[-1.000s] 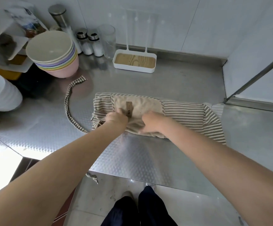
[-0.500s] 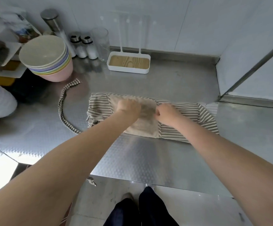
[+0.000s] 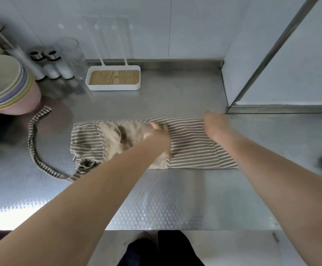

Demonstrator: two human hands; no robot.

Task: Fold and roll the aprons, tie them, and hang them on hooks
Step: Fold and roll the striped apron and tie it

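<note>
I see both my bare forearms reaching far into the scene from the near edge. My left hand (image 3: 159,140) lies flat, palm down, fingers straight and spread, thumb to the near side. My right hand (image 3: 215,122) sits farther right, blurred, so I can't read its fingers.
</note>
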